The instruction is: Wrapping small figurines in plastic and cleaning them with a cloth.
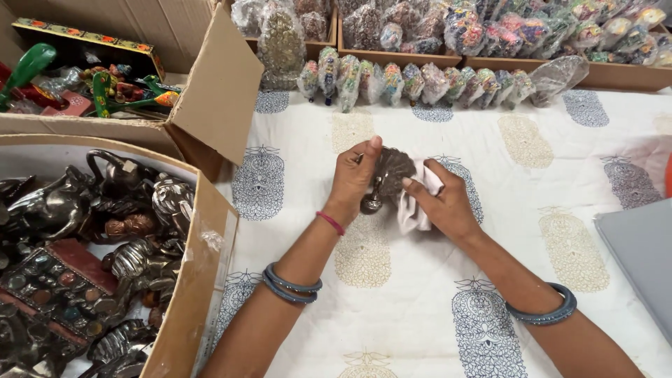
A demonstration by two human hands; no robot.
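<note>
Left hand (353, 175) holds a small dark metal peacock figurine (387, 175) from its left side, grip pinching it: thumb up along the fanned tail, fingers hidden behind. Red thread on that wrist, two grey-blue bangles further up the forearm.

Right hand (441, 203) presses a white cloth (413, 210) against the figurine's right face, fingers closed around the cloth, forefinger touching the tail. One grey-blue bangle on the right forearm.

Figurine is raised just above the middle of the desk, between both hands; its round base points down toward the person.

The desk carries a white printed sheet (532, 231) with blue and tan motifs.

Left: an open cardboard box (189, 294) full of dark metal figures (91, 231). Behind it, a second cardboard box (217, 91) with painted wooden pieces in green, red and orange.

Far edge: a row of plastic-wrapped colourful figurines (413, 82) stands on the sheet, with wooden trays (420, 57) of more wrapped pieces just behind.

Right edge: corner of a flat grey object (644, 245), kind unclear.
</note>
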